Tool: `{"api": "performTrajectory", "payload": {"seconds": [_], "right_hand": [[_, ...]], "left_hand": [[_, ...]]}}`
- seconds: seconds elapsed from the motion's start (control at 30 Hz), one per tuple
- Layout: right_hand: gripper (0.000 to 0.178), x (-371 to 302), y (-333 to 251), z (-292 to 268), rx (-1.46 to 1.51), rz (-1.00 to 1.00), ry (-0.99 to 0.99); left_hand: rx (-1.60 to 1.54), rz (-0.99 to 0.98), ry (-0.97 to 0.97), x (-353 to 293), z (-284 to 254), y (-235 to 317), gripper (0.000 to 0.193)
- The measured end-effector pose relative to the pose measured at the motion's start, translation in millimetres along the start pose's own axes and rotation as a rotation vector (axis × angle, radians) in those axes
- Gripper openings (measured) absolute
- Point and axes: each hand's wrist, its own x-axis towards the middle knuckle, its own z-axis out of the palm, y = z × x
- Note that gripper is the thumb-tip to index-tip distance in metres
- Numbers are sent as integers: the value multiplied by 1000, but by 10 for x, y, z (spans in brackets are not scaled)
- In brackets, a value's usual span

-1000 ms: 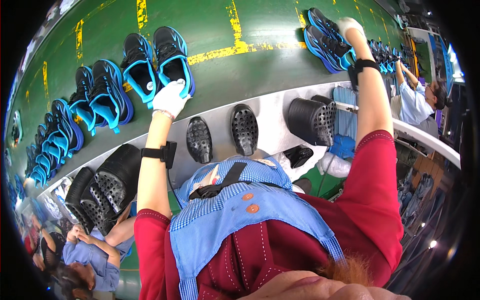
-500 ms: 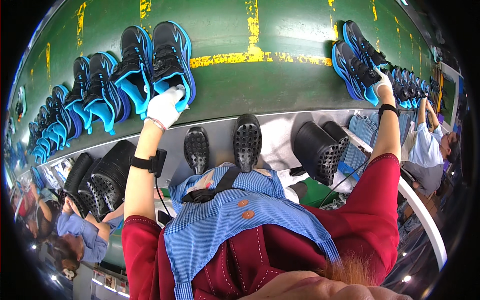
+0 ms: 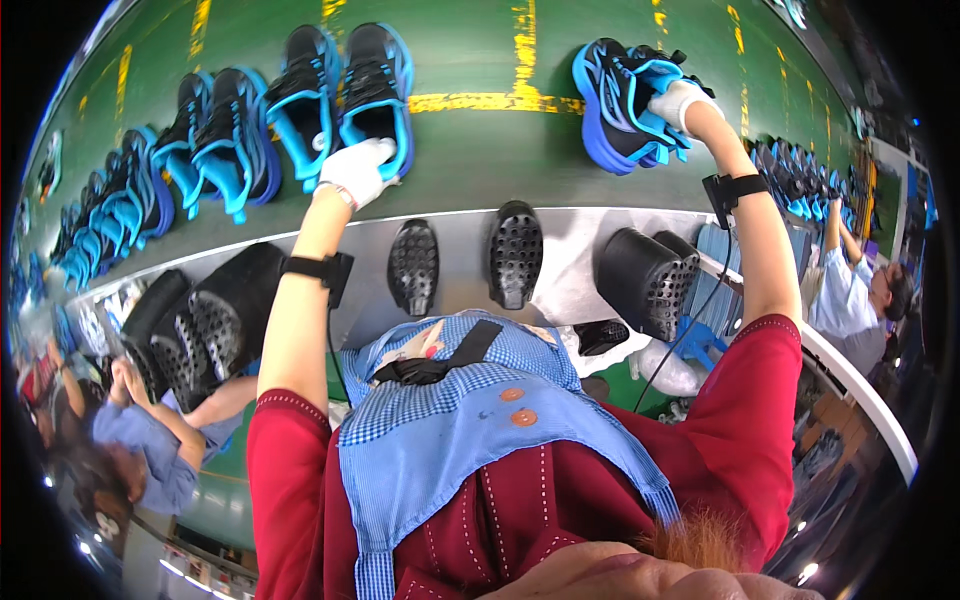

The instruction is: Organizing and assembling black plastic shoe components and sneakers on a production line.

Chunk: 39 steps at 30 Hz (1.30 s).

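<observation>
My left hand (image 3: 355,172), in a white glove, is closed at the heel of a black-and-blue sneaker (image 3: 377,80), its fingertips at the shoe's opening. A matching sneaker (image 3: 305,95) stands close beside it on the left. Over on the right, my gloved right hand (image 3: 684,106) grips the collar of another such sneaker (image 3: 655,75). That one leans against a mate (image 3: 606,110), which shows its blue-purple sole edge toward the left. My right hand partly hides the opening of the gripped shoe.
A green surface (image 3: 480,160) with yellow lines carries rows of similar sneakers (image 3: 225,140) to both sides. Nearer me, black perforated shoe forms (image 3: 516,250) stand on a grey ledge (image 3: 455,235). Black blocks (image 3: 640,275) stand right of them. Other people sit at both sides.
My right hand has moved left with the right-hand sneakers, which have turned and tilted. My left hand stays at the same sneaker's heel, its fingers less deep inside. The whole view has shifted slightly.
</observation>
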Motion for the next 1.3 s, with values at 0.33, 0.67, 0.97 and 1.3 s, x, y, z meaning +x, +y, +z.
{"api": "performTrajectory", "payload": {"seconds": [0.33, 0.67, 0.97, 1.3], "right_hand": [[40, -309, -1626, 452, -21, -199, 207], [38, -1614, -1834, 847, 209, -359, 217], [47, -2119, -1687, 1640, 434, -507, -92], [40, -2163, -1626, 1636, 2080, -674, -725]], "left_hand": [[-23, -48, 441, -289, 14, 59, 47], [-61, 141, -34, -1545, 381, 728, 76], [-393, 44, 178, -1549, 514, 751, 72], [-826, 111, 296, -1640, -162, 1031, 107]]}}
